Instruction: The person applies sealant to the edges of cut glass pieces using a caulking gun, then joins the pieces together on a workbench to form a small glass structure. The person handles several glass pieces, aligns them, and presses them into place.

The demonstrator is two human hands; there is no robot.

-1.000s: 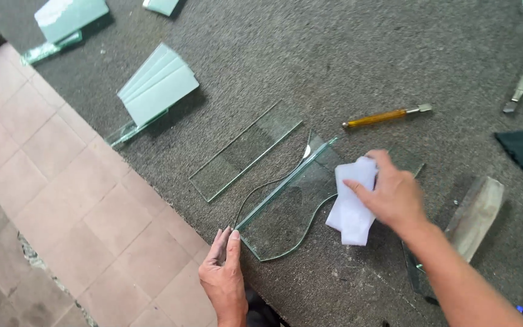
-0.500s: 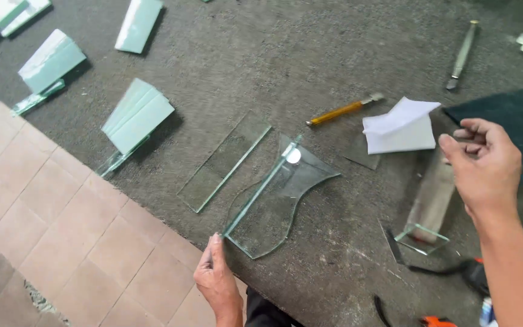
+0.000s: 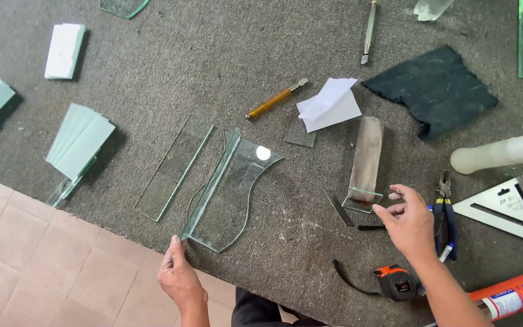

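Note:
My left hand (image 3: 178, 276) pinches the near corner of a curved glass piece (image 3: 231, 194) with an upright glass strip along its left edge, lying on the grey carpeted table (image 3: 225, 66). My right hand (image 3: 409, 223) hovers with fingers apart, holding nothing, just right of the near end of a thick glass block (image 3: 365, 163). A folded white paper (image 3: 329, 104) lies further back beside a yellow-handled glass cutter (image 3: 276, 99). A flat rectangular glass strip (image 3: 174, 167) rests left of the curved piece.
Blue-handled pliers (image 3: 444, 218), a metal square (image 3: 513, 209), a tape measure (image 3: 397, 281) and a sealant tube (image 3: 516, 298) lie at the right. A dark cloth (image 3: 434, 88), a white bottle (image 3: 497, 154), a second cutter (image 3: 369, 29) and stacks of glass pieces (image 3: 78, 140) lie around.
My right hand carried the white paper off the curved glass, set it down further back, then dropped down toward the near end of the glass block. The left hand stayed on the glass corner.

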